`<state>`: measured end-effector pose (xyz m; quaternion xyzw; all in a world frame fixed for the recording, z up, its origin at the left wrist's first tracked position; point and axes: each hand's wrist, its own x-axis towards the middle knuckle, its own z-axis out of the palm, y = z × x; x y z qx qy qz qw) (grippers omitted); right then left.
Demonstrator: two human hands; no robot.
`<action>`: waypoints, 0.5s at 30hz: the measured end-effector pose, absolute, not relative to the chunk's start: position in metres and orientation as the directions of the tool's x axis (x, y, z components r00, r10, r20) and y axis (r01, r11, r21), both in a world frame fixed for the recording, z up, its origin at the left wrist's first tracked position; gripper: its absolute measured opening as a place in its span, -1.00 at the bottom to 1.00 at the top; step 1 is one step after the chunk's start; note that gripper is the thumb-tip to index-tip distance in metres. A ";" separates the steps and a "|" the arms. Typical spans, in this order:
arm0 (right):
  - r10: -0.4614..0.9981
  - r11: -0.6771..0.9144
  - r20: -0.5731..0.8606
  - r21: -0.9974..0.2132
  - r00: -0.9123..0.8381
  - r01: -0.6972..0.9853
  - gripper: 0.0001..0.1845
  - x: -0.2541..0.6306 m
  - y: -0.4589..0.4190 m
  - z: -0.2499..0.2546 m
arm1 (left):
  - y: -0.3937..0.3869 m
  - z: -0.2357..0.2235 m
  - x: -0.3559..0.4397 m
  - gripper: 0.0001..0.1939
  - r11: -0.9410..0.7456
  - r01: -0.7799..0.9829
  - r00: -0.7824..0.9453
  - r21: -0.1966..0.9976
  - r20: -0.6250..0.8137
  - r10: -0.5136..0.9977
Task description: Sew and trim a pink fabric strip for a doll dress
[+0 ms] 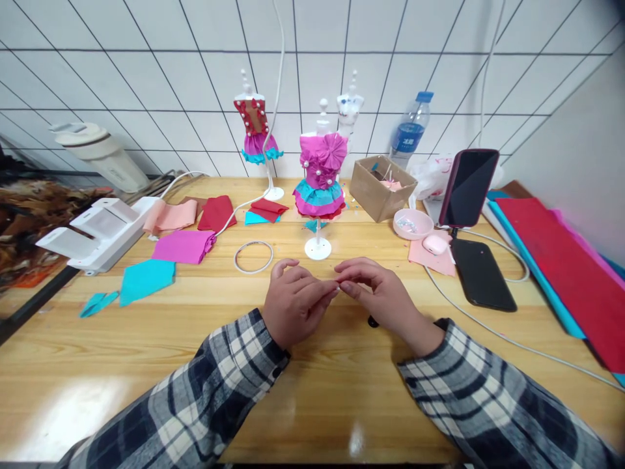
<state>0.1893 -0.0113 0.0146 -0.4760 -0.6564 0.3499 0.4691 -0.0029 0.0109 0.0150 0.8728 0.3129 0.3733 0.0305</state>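
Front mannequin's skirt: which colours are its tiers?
The skirt is turquoise and magenta, red at the hem; best in the head view.

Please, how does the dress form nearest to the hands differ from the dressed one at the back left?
The near dress form has a magenta top with a large pleated rosette; the back-left dress form has a red and brown top without one. The near one's skirt shows turquoise above magenta; the back-left one's, magenta above turquoise. Both have white stands and pearl-like beads.
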 end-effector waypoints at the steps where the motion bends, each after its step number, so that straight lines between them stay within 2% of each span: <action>1: 0.955 0.297 0.277 -0.906 -0.107 0.302 -0.91 0.189 -0.011 0.015 | 0.012 0.015 -0.003 -0.89 -0.811 0.518 0.532 0.271 0.640 0.554; 5: 0.944 0.329 0.300 -0.862 -0.136 0.386 -0.95 0.193 -0.012 0.020 | 0.012 0.016 -0.003 -0.92 -0.839 0.492 0.549 0.232 0.665 0.506; 9: 0.924 0.378 0.299 -0.812 -0.240 0.445 -0.96 0.199 -0.012 0.024 | 0.012 0.017 -0.002 -0.94 -0.862 0.465 0.576 0.202 0.671 0.468; 15: 0.823 0.552 0.362 -0.689 -0.438 0.469 -0.88 0.199 -0.013 0.019 | 0.014 0.014 -0.003 -0.95 -0.891 0.412 0.630 0.193 0.647 0.431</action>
